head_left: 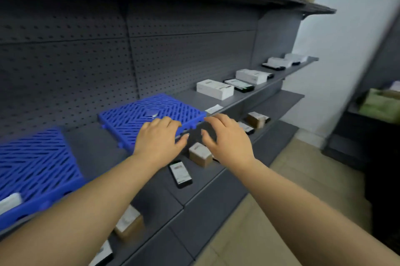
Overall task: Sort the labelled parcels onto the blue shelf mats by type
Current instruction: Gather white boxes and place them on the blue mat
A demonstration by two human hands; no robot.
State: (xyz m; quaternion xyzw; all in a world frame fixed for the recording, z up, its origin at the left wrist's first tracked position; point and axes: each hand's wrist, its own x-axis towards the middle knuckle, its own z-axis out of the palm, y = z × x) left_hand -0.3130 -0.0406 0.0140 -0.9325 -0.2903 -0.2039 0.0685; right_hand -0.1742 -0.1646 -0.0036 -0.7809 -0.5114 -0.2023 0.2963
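On shelf, far left: blue mat [36,164] laid flat | centre: second blue mat [149,114], left hand [159,139] spread over its front edge, nothing gripped | right hand [226,138] fingers loosely extended, nothing held | white parcels [215,89] located farther right.

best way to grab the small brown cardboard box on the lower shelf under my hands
Probably from above, pinching the two long side faces of the small brown cardboard box. It sits flat with its white-labelled top up and both sides free; the flat black labelled parcel lies apart. The right hand looks nearest.
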